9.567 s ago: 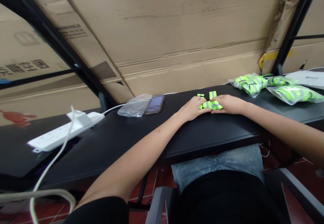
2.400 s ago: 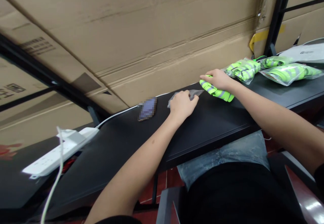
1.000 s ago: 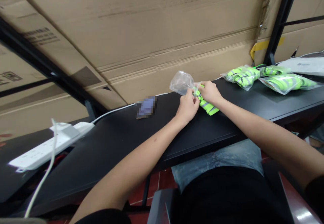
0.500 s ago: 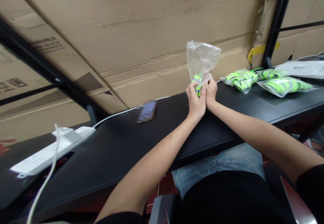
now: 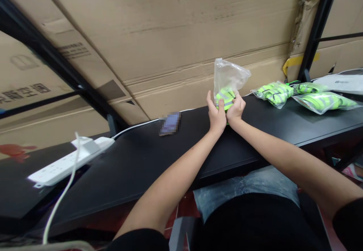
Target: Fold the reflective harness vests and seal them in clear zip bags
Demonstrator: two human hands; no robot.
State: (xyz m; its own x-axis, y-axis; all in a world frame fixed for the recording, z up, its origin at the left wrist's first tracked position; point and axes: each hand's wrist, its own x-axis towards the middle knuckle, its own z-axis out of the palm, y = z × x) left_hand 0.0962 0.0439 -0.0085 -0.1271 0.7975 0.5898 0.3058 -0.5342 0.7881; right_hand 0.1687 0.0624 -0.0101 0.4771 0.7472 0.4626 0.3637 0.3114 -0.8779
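Where neon-green reflective straps (image 5: 225, 98) sit, the clear plastic bag (image 5: 230, 76) puffs above.

Head-worn view, facing forward and down

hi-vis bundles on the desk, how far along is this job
Done: three bagged hi-vis bundles lie at the right end of the black desk. In hand: the left hand and right hand hold a neon bundle in a clear plastic bag. Left: its top looks unsealed.

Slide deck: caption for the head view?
Left hand and right hand grip a clear plastic bag around a neon-yellow reflective bundle.
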